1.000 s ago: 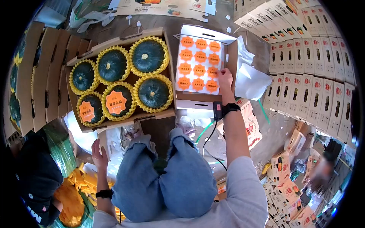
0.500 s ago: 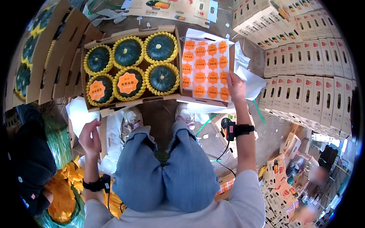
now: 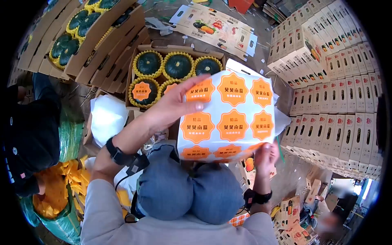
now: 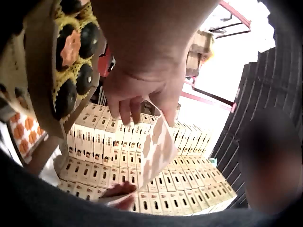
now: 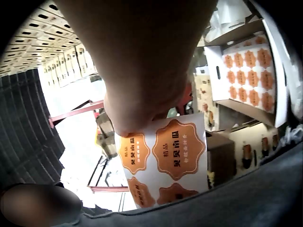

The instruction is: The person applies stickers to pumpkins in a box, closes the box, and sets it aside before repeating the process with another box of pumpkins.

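Observation:
A white sheet of orange scalloped stickers (image 3: 232, 125) is held up above the knees, its lower edge bent. My left hand (image 3: 173, 104) pinches its upper left edge, thumb on the printed face; the left wrist view shows the left hand (image 4: 142, 90) gripping the sheet (image 4: 158, 151) from above. My right hand (image 3: 266, 157) pinches the lower right corner. In the right wrist view the sheet (image 5: 177, 149) hangs beneath the right hand (image 5: 142, 106). Behind it, dark green pumpkins (image 3: 177, 66) in yellow foam nets sit in a carton, a few with orange stickers.
More sticker sheets (image 5: 251, 71) lie in an open box in the right wrist view. Cartons of pumpkins (image 3: 77, 36) stand at the upper left, stacked printed boxes (image 3: 326, 98) at the right. Another person in dark clothes (image 3: 30, 134) is at the left, beside green wrapping.
A sticker sheet has come up from the box at the right to above the knees. The left hand has risen from beside the left knee and taken hold of it. The head view has shifted.

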Demonstrator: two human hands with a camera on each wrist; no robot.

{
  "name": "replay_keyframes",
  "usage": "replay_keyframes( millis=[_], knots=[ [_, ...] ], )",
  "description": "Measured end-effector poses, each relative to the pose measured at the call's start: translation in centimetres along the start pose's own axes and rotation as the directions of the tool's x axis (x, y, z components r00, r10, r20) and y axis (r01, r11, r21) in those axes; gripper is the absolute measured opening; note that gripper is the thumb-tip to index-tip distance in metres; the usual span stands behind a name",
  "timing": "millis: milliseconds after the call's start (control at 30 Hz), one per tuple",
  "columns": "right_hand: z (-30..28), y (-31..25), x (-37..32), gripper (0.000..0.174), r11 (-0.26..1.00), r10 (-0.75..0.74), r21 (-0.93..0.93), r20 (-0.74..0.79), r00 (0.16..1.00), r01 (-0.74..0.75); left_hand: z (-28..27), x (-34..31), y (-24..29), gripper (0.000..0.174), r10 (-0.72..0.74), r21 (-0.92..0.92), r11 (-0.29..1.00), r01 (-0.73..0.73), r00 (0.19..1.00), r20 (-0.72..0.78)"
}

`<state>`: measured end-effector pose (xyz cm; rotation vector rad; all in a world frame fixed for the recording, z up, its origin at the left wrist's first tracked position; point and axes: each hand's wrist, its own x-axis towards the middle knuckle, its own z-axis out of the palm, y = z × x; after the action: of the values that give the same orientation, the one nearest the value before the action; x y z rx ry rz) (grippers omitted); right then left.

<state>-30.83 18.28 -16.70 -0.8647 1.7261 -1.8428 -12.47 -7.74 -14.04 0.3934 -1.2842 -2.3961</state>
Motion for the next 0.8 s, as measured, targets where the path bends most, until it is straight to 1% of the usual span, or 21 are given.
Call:
replay_keyframes(
  millis=[33, 67, 100, 133, 167, 200, 233, 300, 333, 400, 433, 500, 533, 567, 600, 633, 667, 700, 733, 800],
  knots=[
    [-1.0, 2.6, 0.0, 0.021, 0.999, 0.029, -0.015, 0.048, 0.998, -0.029, 0.3, 0.1, 0.1, 0.087, -0.153, -0.171, 0.973, 0.152, 0.988, 0.008],
    [-1.8, 4.7, 0.2, 0.022, 0.998, 0.061, -0.031, 0.096, 0.993, -0.058, 0.1, 0.1, 0.2, 0.085, -0.088, -0.034, 0.996, 0.087, 0.996, -0.035],
    [-0.2, 4.2, 1.0, 0.022, 0.987, 0.088, 0.122, 0.105, 0.991, -0.101, -0.2, -0.3, 0.2, 0.083, -0.019, 0.107, 0.994, 0.027, 0.997, -0.074],
    [1.2, 3.2, 2.2, 0.022, 0.97, 0.107, 0.207, 0.104, 0.989, -0.126, -0.4, -0.5, 0.3, 0.081, 0.053, 0.25, 0.968, -0.024, 0.993, -0.107],
    [2.5, 2.0, 3.4, 0.022, 0.944, 0.13, 0.293, 0.103, 0.986, -0.155, -0.5, -0.7, 0.5, 0.082, 0.129, 0.27, 0.958, -0.1, 0.987, -0.094],
    [3.4, 1.4, 4.3, 0.023, 0.908, 0.159, 0.376, 0.1, 0.982, -0.185, -0.6, -0.8, 0.9, 0.081, 0.174, 0.332, 0.934, -0.129, 0.979, -0.109],
    [3.7, 1.3, 5.3, 0.023, 0.892, 0.2, 0.383, 0.143, 0.969, -0.241, -0.6, -1.0, 1.4, 0.081, 0.215, 0.392, 0.907, -0.153, 0.969, -0.12],
    [3.8, 1.5, 7.6, 0.024, 0.858, 0.259, 0.389, 0.235, 0.937, -0.335, -0.7, -1.1, 2.2, 0.08, 0.201, 0.343, 0.928, -0.144, 0.97, -0.136],
    [4.3, 1.5, 8.4, 0.027, 0.878, 0.255, 0.351, 0.232, 0.939, -0.325, -0.8, -1.1, 2.6, 0.079, 0.194, 0.318, 0.938, -0.14, 0.97, -0.144],
    [5.3, 1.6, 9.6, 0.033, 0.912, 0.247, 0.275, 0.229, 0.942, -0.306, -0.8, -1.2, 2.9, 0.074, 0.175, 0.166, 0.976, -0.145, 0.966, -0.189],
    [5.8, 1.1, 9.7, 0.03, 0.875, 0.288, 0.337, 0.216, 0.933, -0.348, -1.2, -1.7, 2.5, 0.055, 0.09, 0.054, 0.995, -0.079, 0.968, -0.235],
    [6.6, 0.7, 9.2, 0.024, 0.796, 0.379, 0.422, 0.211, 0.901, -0.434, -1.5, -3.7, 2.3, 0.039, -0.025, 0.244, 0.965, 0.093, 0.963, -0.268],
    [6.8, 0.9, 8.7, 0.022, 0.749, 0.426, 0.464, 0.21, 0.88, -0.473, -1.6, -4.7, 2.0, 0.032, -0.083, 0.331, 0.926, 0.182, 0.953, -0.291],
    [6.8, 1.5, 7.8, 0.021, 0.694, 0.487, 0.485, 0.23, 0.843, -0.533, -1.5, -5.3, 1.3, 0.021, 0.169, 0.588, 0.808, 0.023, 0.948, -0.269],
    [6.7, 2.5, 6.8, 0.023, 0.634, 0.547, 0.493, 0.259, 0.796, -0.596, -1.4, -5.8, 1.1, 0.022, 0.376, 0.795, 0.599, -0.095, 0.91, -0.175],
    [6.7, 3.6, 5.8, 0.025, 0.572, 0.601, 0.498, 0.287, 0.746, -0.652, -1.5, -6.2, 1.0, 0.024, 0.54, 0.928, 0.324, -0.184, 0.842, -0.022],
    [6.7, 4.2, 4.9, 0.026, 0.504, 0.651, 0.501, 0.314, 0.691, -0.703, -1.5, -6.6, 0.8, 0.026, 0.637, 0.973, 0.013, -0.231, 0.752, 0.17],
    [7.0, 3.6, 4.2, 0.031, 0.415, 0.68, 0.491, 0.391, 0.62, -0.766, -1.7, -7.0, 0.2, 0.029, 0.709, 0.967, -0.069, -0.246, 0.67, 0.221],
    [7.2, 3.5, 3.5, 0.033, 0.398, 0.691, 0.505, 0.384, 0.613, -0.766, -2.1, -7.2, 0.2, 0.03, 0.659, 0.94, -0.064, -0.334, 0.693, 0.292],
    [7.2, 3.4, 2.5, 0.036, 0.365, 0.71, 0.528, 0.374, 0.596, -0.767, -3.3, -7.5, 0.5, 0.03, 0.559, 0.867, -0.037, -0.497, 0.709, 0.43]
  ],
)
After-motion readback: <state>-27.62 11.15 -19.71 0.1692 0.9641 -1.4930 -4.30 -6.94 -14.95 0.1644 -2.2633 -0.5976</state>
